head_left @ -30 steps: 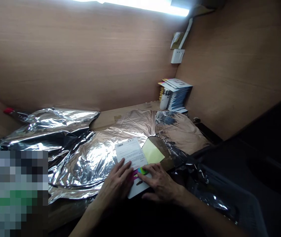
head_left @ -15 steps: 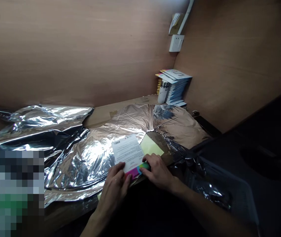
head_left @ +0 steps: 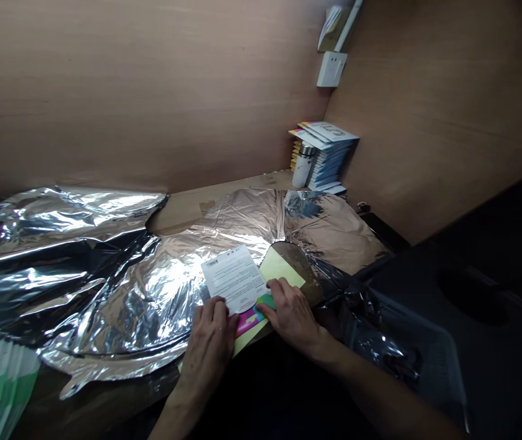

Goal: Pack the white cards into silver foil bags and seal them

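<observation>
- At the worktop's (head_left: 183, 211) near edge, the left hand (head_left: 208, 348) rests its closed-up fingers against the papers; whether it pinches them, I cannot tell.
- The right hand (head_left: 291, 315) lies spread, pressing on a glossy pink-and-green card (head_left: 252, 321).
- Between the 2 hands, a thin white printed sheet (head_left: 234, 278) overlaps that card, above a pale yellow sheet (head_left: 282, 272).
- Crinkled aluminium foil (head_left: 118, 287) sprawls behind them.
- In the far right corner, stacked booklets (head_left: 329, 153) stand beside a steel flask (head_left: 302, 165).
</observation>
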Demonstrator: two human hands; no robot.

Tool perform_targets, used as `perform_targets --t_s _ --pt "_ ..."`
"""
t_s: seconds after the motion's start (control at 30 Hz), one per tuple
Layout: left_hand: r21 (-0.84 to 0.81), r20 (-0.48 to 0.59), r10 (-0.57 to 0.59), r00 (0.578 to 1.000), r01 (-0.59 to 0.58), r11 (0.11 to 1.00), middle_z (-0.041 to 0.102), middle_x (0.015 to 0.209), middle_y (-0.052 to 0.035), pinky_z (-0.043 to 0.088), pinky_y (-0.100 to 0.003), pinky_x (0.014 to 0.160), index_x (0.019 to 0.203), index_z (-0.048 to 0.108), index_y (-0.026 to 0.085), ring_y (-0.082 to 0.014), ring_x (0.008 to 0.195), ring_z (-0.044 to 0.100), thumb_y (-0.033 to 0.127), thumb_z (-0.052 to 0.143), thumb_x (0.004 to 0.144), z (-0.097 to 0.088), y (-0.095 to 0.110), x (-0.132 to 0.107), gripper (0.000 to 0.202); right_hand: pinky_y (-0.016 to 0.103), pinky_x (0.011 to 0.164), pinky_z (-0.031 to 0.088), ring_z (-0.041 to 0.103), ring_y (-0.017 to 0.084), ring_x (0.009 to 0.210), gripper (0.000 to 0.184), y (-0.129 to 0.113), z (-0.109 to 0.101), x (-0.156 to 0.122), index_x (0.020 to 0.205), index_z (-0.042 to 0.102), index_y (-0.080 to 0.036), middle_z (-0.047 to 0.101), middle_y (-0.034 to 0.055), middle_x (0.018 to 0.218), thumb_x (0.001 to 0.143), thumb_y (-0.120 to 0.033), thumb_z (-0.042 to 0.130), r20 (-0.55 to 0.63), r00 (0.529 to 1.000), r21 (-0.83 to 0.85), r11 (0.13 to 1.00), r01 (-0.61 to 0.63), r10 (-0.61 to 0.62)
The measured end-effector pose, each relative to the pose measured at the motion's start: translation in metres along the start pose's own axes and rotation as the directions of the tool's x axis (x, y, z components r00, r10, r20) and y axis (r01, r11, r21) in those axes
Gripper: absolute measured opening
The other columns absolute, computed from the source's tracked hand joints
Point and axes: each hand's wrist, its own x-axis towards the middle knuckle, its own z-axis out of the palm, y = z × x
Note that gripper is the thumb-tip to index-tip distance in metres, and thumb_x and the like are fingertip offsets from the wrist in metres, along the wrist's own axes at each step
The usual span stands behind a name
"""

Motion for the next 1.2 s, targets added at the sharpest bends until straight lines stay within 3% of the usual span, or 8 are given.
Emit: perform_targets --t_s 0.2,0.3,0.43,0.53,0.63,0.73,0.83,1.2 --pt "-0.049 0.029 0.043 0.999 -0.041 0.998 0.065 0.114 -0.0096 0.06 -0.05 0.088 0.104 0.061 0.024 -0.0283 0.099 0.062 0.028 0.043 0.105 -0.003 -0.004 -0.001 0.019 0.038 0.086 0.049 0.066 0.026 0.096 0.023 -0.002 -0.008 0.01 0.113 0.058 -0.018 0.07 0.0088 0.103 0.097 -0.032 0.066 0.057 0.996 0.274 0.958 -0.083 0.07" --pt "-0.067 -0.087 0.059 0.994 -0.065 0.996 0.064 0.132 -0.0113 0.056 -0.051 0.102 0.12 0.061 0.025 -0.0303 0.12 0.062 0.033 0.048 0.104 -0.019 -0.014 0.004 0.022 0.031 0.077 0.05 0.067 0.02 0.087 0.015 -0.012 -0.013 0.035 0.107 0.058 -0.02 0.071 0.0031 0.096 0.096 -0.029 0.063 0.085 0.996 0.606 0.794 -0.045 -0.009" --pt "0.082 -0.176 0.048 0.983 -0.034 0.996 0.039 0.167 -0.0112 0.036 -0.061 0.123 0.15 0.048 0.026 -0.0385 0.156 0.029 0.046 0.055 0.101 -0.051 -0.041 0.013 0.053 0.029 0.072 0.052 0.066 0.018 0.081 0.012 -0.045 -0.008 0.088 0.101 0.057 -0.019 0.068 0.0016 0.092 0.095 -0.028 0.063 0.152 0.978 0.822 0.568 -0.045 -0.141" --pt "0.214 -0.054 -0.044 0.998 0.054 0.975 0.047 0.162 -0.0118 0.032 -0.065 0.122 0.148 0.055 0.023 -0.0405 0.155 0.031 0.049 0.047 0.102 -0.059 -0.073 0.009 0.053 0.033 0.079 0.052 0.064 0.02 0.085 0.013 -0.064 -0.002 0.106 0.105 0.061 -0.017 0.067 0.0044 0.093 0.099 -0.029 0.061 0.114 0.979 0.665 0.745 0.049 -0.166" --pt "0.305 0.043 -0.145 0.988 0.125 0.944 0.046 0.163 -0.0107 0.034 -0.066 0.119 0.151 0.054 0.025 -0.0411 0.155 0.031 0.05 0.041 0.104 -0.05 -0.101 -0.003 0.055 0.034 0.089 0.049 0.061 0.02 0.094 0.017 -0.063 0.003 0.087 0.108 0.067 -0.016 0.065 0.0077 0.101 0.102 -0.019 0.051 0.004 0.951 0.399 0.873 0.281 -0.308" --pt "0.326 0.021 -0.157 0.987 0.142 0.935 0.039 0.168 -0.0083 0.034 -0.061 0.12 0.156 0.048 0.025 -0.0388 0.157 0.027 0.05 0.037 0.106 -0.04 -0.111 -0.011 0.057 0.03 0.086 0.048 0.059 0.018 0.094 0.028 -0.056 0.011 0.049 0.108 0.072 -0.017 0.063 0.0076 0.103 0.098 -0.007 0.048 0.128 0.841 0.316 0.826 0.468 -0.525" --pt "0.327 0.007 -0.187 0.982 0.174 0.929 0.038 0.168 -0.007 0.035 -0.061 0.119 0.156 0.048 0.027 -0.0383 0.156 0.029 0.052 0.036 0.106 -0.04 -0.105 -0.01 0.057 0.03 0.082 0.046 0.056 0.019 0.092 0.029 -0.059 0.02 0.018 0.108 0.075 -0.019 0.06 0.0075 0.102 0.094 -0.006 0.052 0.208 0.776 0.207 0.802 0.561 -0.596" --pt "0.239 -0.036 -0.201 0.979 0.204 0.949 0.036 0.169 -0.0046 0.028 -0.059 0.123 0.156 0.047 0.029 -0.0349 0.159 0.024 0.051 0.037 0.106 -0.041 -0.099 -0.014 0.055 0.033 0.084 0.044 0.054 0.019 0.092 0.029 -0.084 0.028 -0.001 0.1 0.074 -0.021 0.061 0.0061 0.104 0.09 -0.002 0.055 0.301 0.698 0.16 0.756 0.635 -0.65"
